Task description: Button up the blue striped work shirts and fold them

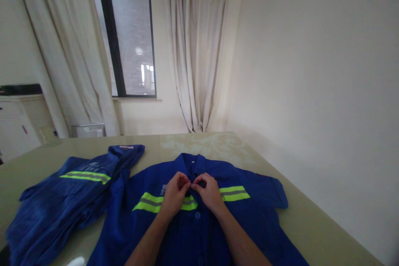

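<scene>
A blue work shirt (149, 178) with yellow-green and grey reflective bands lies face up on the table, its collar pointing away from me. My left hand (175, 193) pinches the front edge of the shirt just below the collar. Thumb to thumb with it, my right hand (208, 191) pinches the same spot from the other side. Whatever sits between the fingertips, perhaps a button, is too small to make out. Lower on the shirt front a button (197, 215) shows. My forearms cover part of the shirt's lower front.
Another blue work garment (77, 191) with a reflective band lies crumpled on the left of the table (311, 220). A wall (318, 91) runs along the table's right side. Curtains (199, 50) and a window (134, 33) stand behind; a white cabinet (18, 120) is far left.
</scene>
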`<move>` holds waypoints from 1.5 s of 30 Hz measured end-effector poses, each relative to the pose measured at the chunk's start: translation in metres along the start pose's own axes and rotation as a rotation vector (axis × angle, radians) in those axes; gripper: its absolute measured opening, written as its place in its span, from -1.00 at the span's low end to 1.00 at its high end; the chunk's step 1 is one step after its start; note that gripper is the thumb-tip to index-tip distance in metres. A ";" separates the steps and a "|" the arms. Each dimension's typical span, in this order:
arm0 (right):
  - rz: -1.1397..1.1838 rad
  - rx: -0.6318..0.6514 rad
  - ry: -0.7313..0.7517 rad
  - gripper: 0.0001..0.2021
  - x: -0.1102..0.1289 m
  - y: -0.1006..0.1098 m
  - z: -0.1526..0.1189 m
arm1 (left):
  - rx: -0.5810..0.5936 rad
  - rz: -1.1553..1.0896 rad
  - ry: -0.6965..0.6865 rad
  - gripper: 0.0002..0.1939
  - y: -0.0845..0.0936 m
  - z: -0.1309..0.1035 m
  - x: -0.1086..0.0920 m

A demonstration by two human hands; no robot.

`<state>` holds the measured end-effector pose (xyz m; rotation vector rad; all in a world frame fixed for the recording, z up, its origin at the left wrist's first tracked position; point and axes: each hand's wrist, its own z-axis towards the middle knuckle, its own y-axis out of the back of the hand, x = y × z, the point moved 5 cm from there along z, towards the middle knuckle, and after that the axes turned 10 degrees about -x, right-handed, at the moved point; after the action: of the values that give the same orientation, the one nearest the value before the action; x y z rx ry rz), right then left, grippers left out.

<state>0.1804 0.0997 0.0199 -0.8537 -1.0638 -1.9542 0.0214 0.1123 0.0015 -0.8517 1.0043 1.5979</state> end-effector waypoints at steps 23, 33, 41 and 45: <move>0.082 0.012 -0.039 -0.81 -0.011 0.005 0.001 | 0.022 0.450 -0.195 -0.73 -0.006 -0.010 -0.022; 0.474 0.058 -0.307 -0.55 -0.026 -0.002 0.003 | -0.016 0.393 -0.169 -0.70 -0.003 -0.004 -0.011; 0.181 0.040 -0.252 -0.77 -0.039 0.028 0.013 | 0.022 0.499 -0.203 -0.59 -0.009 -0.009 -0.006; -0.053 0.115 0.038 -0.75 -0.014 0.021 -0.004 | 0.020 0.595 -0.254 -0.57 -0.013 -0.012 -0.004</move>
<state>0.2040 0.0926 0.0153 -0.7296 -1.1758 -1.9247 0.0357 0.1018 -0.0025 -0.3265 1.1463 2.1251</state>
